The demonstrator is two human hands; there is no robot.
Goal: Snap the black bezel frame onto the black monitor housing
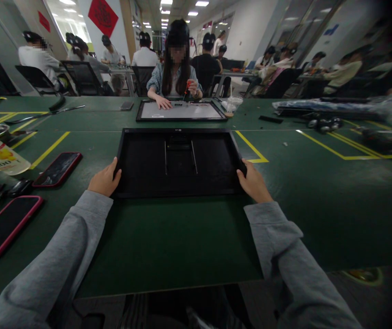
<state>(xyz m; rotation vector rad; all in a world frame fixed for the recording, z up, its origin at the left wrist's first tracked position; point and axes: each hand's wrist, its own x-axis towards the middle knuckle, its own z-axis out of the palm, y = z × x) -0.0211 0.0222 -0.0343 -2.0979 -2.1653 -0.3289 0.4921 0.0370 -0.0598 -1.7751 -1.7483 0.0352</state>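
Note:
A wide black monitor back cover (141, 162) lies in front of me on the green table, its recessed side facing up. My left hand (105, 179) grips its left edge, thumb on top and the other fingers mostly hidden under the side. On the opposite edge my right hand (255, 182) holds it the same way. Two thin metal bars flank a rectangular part in the middle of the cover.
Across the green table (182, 237) a person works with a red screwdriver (186, 89) on a display panel (178, 111). Phones (58, 169) and a bottle (2, 154) lie at left. A plastic cup (232, 105) and wrapped parts (322, 108) are at right.

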